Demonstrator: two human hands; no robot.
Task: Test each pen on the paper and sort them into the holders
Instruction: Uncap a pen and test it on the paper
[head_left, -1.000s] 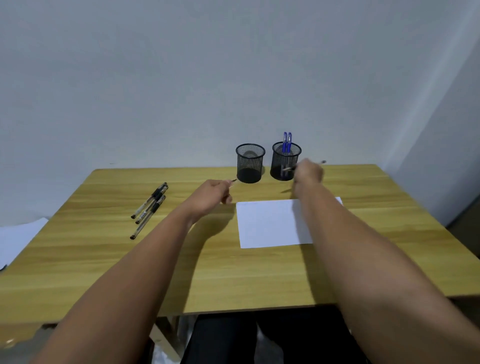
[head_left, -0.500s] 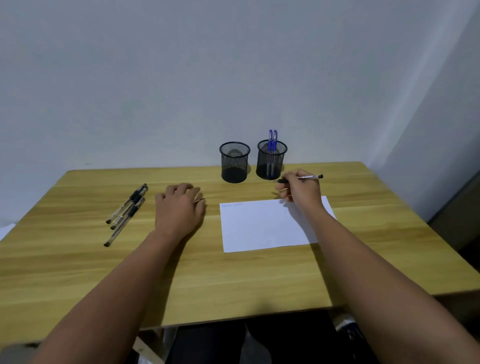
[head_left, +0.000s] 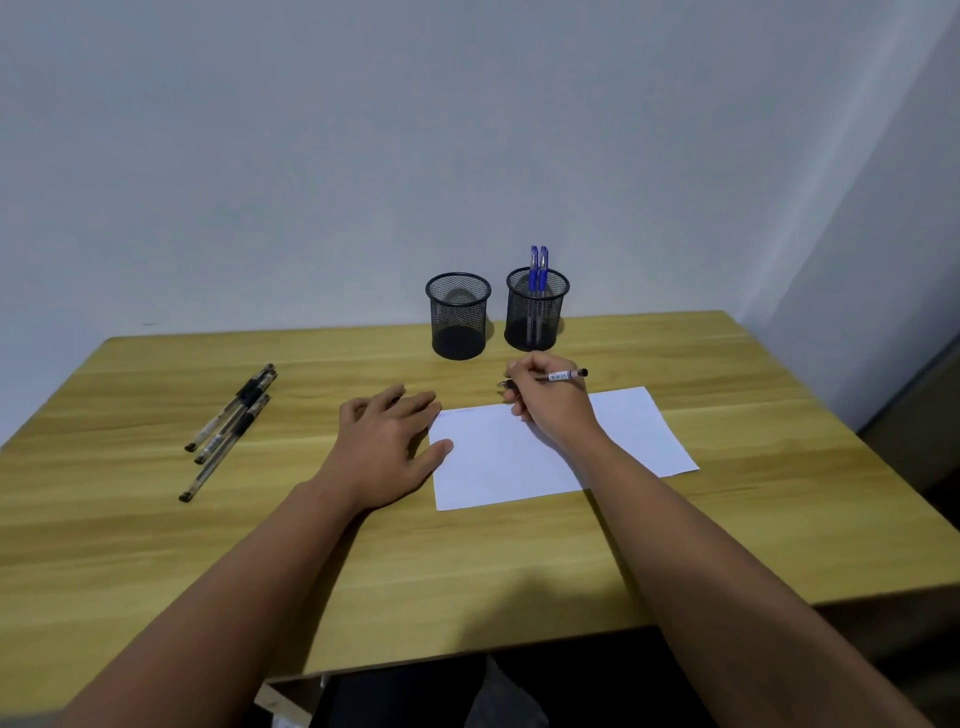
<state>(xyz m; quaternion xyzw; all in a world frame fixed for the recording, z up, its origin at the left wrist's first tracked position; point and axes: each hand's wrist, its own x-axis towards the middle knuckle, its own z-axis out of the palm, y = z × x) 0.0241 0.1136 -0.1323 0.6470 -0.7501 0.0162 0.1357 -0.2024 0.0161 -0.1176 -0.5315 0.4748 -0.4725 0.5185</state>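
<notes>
The black gel pen (head_left: 563, 375) under test was pinched in the curled fingers of the right hand (head_left: 550, 402), its barrel lying nearly level with the tip just off the far edge of the white paper (head_left: 545, 457), not yet touching the sheet. The heel of that hand rested on the paper's far half. The left hand (head_left: 387, 441) lay flat with fingers relaxed and holding nothing, its thumb on the paper's left edge, steadying it. A faint mark showed near the paper's far left corner, too pale to read. Beyond the paper stood two black mesh holders: the right holder (head_left: 536, 309) already held two blue pens (head_left: 538, 267), while the left holder (head_left: 458, 314) looked empty. Well to the left of the paper, three black pens (head_left: 228, 423) lay together on the wooden table (head_left: 156, 519), untouched. Judging from this, two pens were sorted, one was about to be tried, and three remained, so the task appeared less than half done.
</notes>
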